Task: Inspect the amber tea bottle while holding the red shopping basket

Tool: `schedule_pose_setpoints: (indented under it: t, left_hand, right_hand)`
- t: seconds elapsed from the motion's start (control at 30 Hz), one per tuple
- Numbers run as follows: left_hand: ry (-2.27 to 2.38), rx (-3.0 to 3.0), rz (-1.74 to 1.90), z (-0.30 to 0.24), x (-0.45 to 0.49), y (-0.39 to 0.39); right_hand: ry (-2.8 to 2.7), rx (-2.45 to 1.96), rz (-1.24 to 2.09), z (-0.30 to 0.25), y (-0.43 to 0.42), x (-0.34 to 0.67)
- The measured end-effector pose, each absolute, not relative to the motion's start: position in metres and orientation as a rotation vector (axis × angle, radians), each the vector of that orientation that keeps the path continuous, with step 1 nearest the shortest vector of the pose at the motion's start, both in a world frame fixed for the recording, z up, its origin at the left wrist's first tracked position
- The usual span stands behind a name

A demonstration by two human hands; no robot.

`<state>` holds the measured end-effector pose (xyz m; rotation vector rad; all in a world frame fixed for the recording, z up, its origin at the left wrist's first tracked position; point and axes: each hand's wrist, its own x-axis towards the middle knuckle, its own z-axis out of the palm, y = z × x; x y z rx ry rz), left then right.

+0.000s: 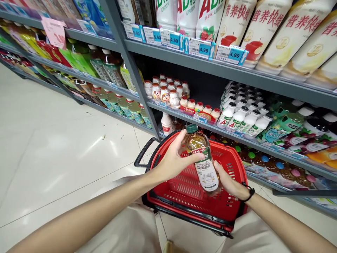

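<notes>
A clear drink bottle (206, 172) with a dark green cap, amber liquid and a white-and-green label is tilted above the red shopping basket (237, 165). My left hand (176, 156) grips its upper part, the thumb lying across the label and the fingers behind the neck. At the bottle's lower right side, my right hand (229, 181) is closed on it, its fingers hidden behind. Below the bottle, the slotted red floor of the basket shows between my knees. The basket's black handle (143, 154) sticks out at the left.
Grey store shelves (168, 52) run along the front, with price tags on their edges. Small white bottles with black caps (237, 114) and small red-capped bottles (164, 91) stand on the middle shelf. Pale tiled floor (52, 158) stretches to the left.
</notes>
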<state>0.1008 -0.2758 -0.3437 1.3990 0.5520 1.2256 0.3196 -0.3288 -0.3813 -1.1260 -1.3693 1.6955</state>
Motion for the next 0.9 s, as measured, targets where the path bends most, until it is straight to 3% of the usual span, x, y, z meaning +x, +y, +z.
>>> schedule_pose_setpoints:
  t: [0.37, 0.6, 0.9]
  left_hand:
    - [0.396, 1.341, 1.019, -0.346, 0.105, -0.276]
    - [0.480, 1.276, 1.226, -0.352, 0.107, -0.252]
    - [0.510, 1.298, 1.185, -0.350, 0.105, -0.253]
  right_hand:
    - [-1.103, -0.955, 2.132, -0.382, -0.333, 0.320]
    - [-1.181, -0.964, 1.932, -0.371, -0.326, 0.319]
    - [-1.335, -1.067, 1.618, -0.378, -0.328, 0.328]
